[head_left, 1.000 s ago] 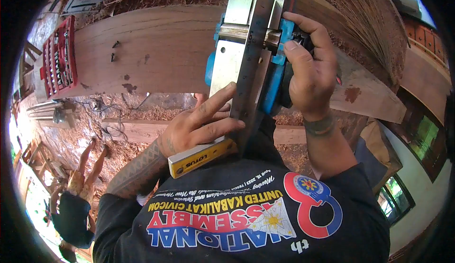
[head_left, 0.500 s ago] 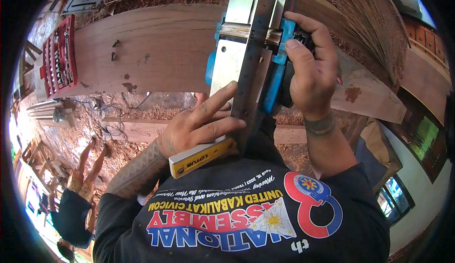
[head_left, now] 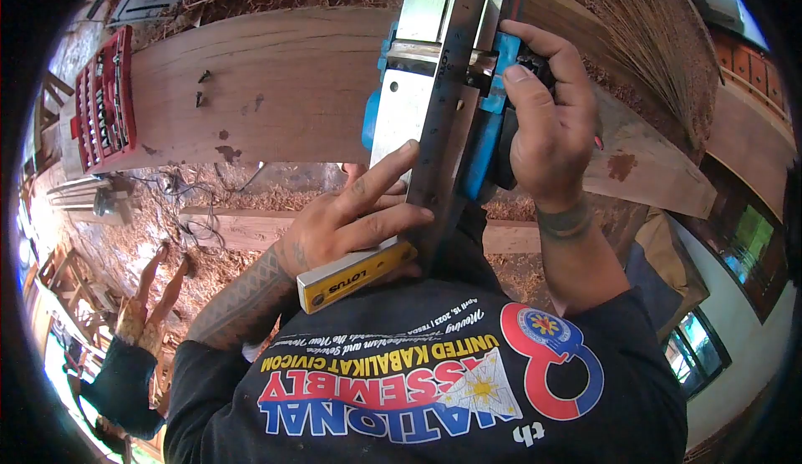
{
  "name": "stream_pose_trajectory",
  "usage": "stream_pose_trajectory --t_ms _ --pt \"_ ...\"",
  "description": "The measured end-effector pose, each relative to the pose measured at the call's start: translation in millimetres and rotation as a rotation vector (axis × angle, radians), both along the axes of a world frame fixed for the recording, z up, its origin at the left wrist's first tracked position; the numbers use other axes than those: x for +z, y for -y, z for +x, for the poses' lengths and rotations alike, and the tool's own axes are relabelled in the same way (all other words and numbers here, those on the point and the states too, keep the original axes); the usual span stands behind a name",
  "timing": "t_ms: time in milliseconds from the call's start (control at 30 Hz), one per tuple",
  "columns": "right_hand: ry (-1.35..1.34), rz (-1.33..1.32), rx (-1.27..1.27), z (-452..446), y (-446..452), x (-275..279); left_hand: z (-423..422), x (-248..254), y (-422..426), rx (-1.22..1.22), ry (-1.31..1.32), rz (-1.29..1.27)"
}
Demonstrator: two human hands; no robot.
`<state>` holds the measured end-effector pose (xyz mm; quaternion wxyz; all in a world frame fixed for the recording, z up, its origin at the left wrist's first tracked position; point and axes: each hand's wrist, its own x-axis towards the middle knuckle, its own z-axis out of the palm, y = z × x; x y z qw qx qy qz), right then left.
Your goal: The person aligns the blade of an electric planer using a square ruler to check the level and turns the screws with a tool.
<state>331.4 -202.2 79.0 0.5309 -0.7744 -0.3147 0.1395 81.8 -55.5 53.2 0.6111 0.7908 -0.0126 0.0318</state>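
An electric planer with blue housing (head_left: 482, 172) lies with its metal sole (head_left: 393, 117) facing up. Across the sole and the cutter slot runs the dark steel blade (head_left: 443, 88) of a try square. My left hand (head_left: 351, 218) holds this square near its yellow LOTUS handle (head_left: 351, 280), with index and middle fingers at the blade's edge; the fingers beneath are partly hidden. At the planer's right side, my right hand (head_left: 547, 126) grips the housing by the dark knob, its thumb and index finger curled around the edge.
Beneath the planer is a wide wooden board (head_left: 276, 80) bearing two small dark screws (head_left: 201, 88). A red socket set case (head_left: 106, 101) rests at its left end. A stick broom (head_left: 656, 46) lies upper right. Another person (head_left: 129, 380) is lower left; shavings and cables cover the ground.
The other person at lower left has shifted slightly downward in the view. The light on the square's blade has changed a little; both my hands and the planer have hardly moved.
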Motion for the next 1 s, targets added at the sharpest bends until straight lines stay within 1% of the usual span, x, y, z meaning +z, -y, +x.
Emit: stream_pose_trajectory --t_ms 167,267,367,467,567,600,733,833,867,967,1000 --pt "-0.009 0.0 -0.011 -1.1 -0.7 0.9 1.3 2.6 -0.1 0.005 -0.004 -0.009" --pt "-0.072 0.032 -0.005 -1.3 -0.4 0.2 1.7 1.9 1.0 0.009 -0.005 -0.021" --pt "-0.021 -0.035 -0.019 1.6 0.7 0.9 -0.5 -0.4 1.8 0.019 0.01 -0.031" --pt "-0.068 -0.015 -0.023 -0.7 -1.4 0.4 -4.6 -6.5 0.3 0.02 0.045 -0.028" --pt "0.044 0.005 0.018 -0.5 -3.7 -1.4 -8.2 -5.8 -4.0 0.041 0.065 -0.018" --pt "-0.005 0.003 0.014 0.0 -0.4 -1.7 -12.3 -11.7 -4.6 0.057 0.079 -0.004" --pt "-0.013 -0.02 0.059 0.6 1.2 3.6 -21.8 -40.1 -11.7 0.141 0.08 -0.044" --pt "-0.093 0.007 0.062 -0.7 1.4 2.6 -27.8 -51.4 -18.7 0.145 0.056 -0.025" --pt "-0.124 0.017 0.056 -0.8 0.5 2.5 -29.9 -56.2 -20.9 0.13 0.061 0.02" --pt "-0.183 0.021 0.048 -0.3 -0.2 4.3 -31.0 -55.1 -19.9 0.133 0.027 -0.048" --pt "-0.196 0.02 0.046 0.3 -0.2 4.7 -30.0 -55.3 -20.3 0.132 0.052 -0.034"
